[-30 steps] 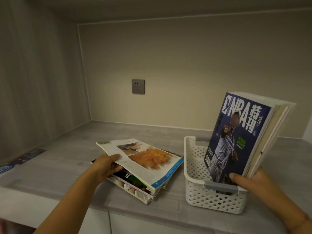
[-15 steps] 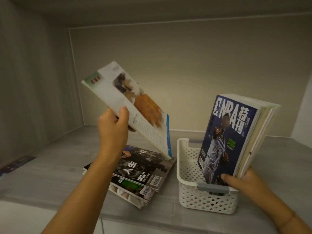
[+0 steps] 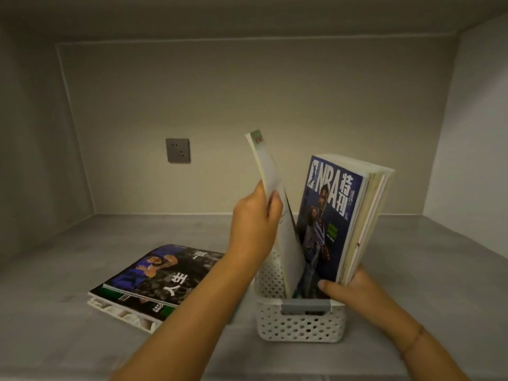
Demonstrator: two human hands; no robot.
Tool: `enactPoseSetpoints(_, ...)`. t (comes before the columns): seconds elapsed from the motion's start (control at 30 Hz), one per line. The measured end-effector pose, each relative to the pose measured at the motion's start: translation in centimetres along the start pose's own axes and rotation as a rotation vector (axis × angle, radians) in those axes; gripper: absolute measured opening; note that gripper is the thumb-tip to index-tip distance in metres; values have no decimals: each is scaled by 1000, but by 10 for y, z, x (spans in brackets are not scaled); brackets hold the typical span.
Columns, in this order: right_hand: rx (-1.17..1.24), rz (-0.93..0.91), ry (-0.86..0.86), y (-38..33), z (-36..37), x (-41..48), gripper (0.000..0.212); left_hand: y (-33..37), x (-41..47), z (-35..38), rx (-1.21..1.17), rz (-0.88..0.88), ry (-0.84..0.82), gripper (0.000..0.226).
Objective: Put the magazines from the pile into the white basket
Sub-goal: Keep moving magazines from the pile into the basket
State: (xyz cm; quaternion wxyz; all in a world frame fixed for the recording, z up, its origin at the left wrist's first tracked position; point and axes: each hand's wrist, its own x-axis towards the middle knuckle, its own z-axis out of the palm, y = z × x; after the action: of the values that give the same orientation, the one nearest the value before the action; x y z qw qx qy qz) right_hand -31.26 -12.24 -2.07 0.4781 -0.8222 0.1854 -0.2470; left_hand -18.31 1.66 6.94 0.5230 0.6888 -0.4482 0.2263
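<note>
Sliding edge-first into the white basket (image 3: 299,323): one thin magazine (image 3: 270,188), light and floppy, best pinched along its long edge; left hand (image 3: 254,226) is clamping it there. Right hand (image 3: 346,288) is gripping the upright stack (image 3: 338,215). Pile (image 3: 154,284) is lying beside the basket.

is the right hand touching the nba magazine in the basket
Touching. The head view shows the right hand with its thumb pressed on the lower cover of the NBA magazine.
</note>
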Motion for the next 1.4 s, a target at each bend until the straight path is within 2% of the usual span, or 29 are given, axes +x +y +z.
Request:
enactPoseSetpoints(0.13, 23, -44, -1, -2, 0, -1, 115, 0, -6, 13, 48, 100, -59, 12)
enactPoseSetpoints(0.2, 31, -64, 8, 1, 0, 0, 122, 4, -11, 20, -6, 91, -78, 10)
enactPoseSetpoints(0.43, 103, -184, -62, -8, 0, -2, 103, 20, -33, 39, -129, 35, -172, 20)
enactPoseSetpoints(0.53, 106, -221, -87, -10, -1, -3, 105, 18, -33, 43, -151, -47, -184, 22)
enactPoseSetpoints(0.73, 99, -222, -79, -9, 0, 0, 102, 1, -48, 46, -258, -108, -497, 56)
enactPoseSetpoints(0.87, 111, -223, -64, -9, 1, 0, 102, -8, -48, 37, -273, -198, -651, 54)
enactPoseSetpoints(1.0, 124, -223, -75, -8, 2, -1, 86, -14, -50, 36, -272, -259, -827, 66)
enactPoseSetpoints(1.1, 134, -204, -39, -4, 2, -1, 69, -15, -51, 26, -342, -264, -878, 55)
enactPoseSetpoints(1.17, 114, -199, -25, -4, 1, -2, 71, -15, -52, 17, -392, -293, -843, 34)
enactPoseSetpoints(1.23, 97, -165, -14, -2, 1, -2, 88, -21, -52, 8, -406, -304, -723, 22)
enactPoseSetpoints(1.27, 91, -142, -7, -2, 1, -1, 93, -28, -52, 4, -399, -301, -636, 22)
enactPoseSetpoints(1.4, 79, -101, 38, -2, 3, -1, 77, -78, -55, -23, -245, -385, -314, 40)
